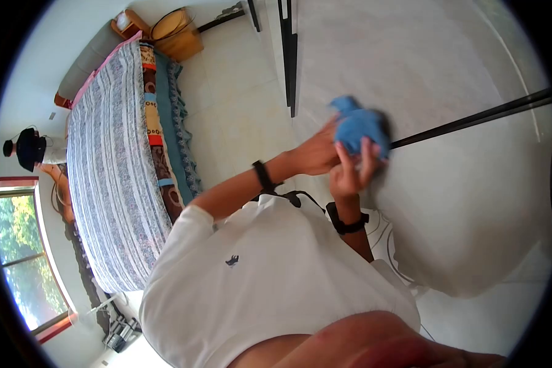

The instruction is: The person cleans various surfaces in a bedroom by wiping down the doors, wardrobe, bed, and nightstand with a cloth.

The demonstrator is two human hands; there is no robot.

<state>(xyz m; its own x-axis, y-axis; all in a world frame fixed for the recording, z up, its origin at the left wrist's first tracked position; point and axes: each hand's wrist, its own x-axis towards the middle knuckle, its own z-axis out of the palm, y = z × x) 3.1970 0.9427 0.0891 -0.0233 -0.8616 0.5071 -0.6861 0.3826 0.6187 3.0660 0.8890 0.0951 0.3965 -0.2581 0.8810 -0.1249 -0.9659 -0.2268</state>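
Note:
A crumpled blue cloth (357, 127) is bunched between my two hands, slightly smeared by motion. My left hand (320, 149) is closed on its near left side, with the fingertips hidden behind the folds. From below, my right hand (351, 175) presses its fingers against the cloth's lower edge. Both wrists carry black bands. The cloth is in front of a large pale grey surface (423, 67), beside the end of a long black bar (472, 119). Whether the cloth touches that surface or the bar I cannot tell.
On the left stands a bed (113, 165) with a striped cover. A wooden stool-like piece (178, 37) is by its far corner. Black upright bars (288, 67) edge the grey surface. Thin cables (391, 251) lie near my right elbow. A window (27, 257) is at far left.

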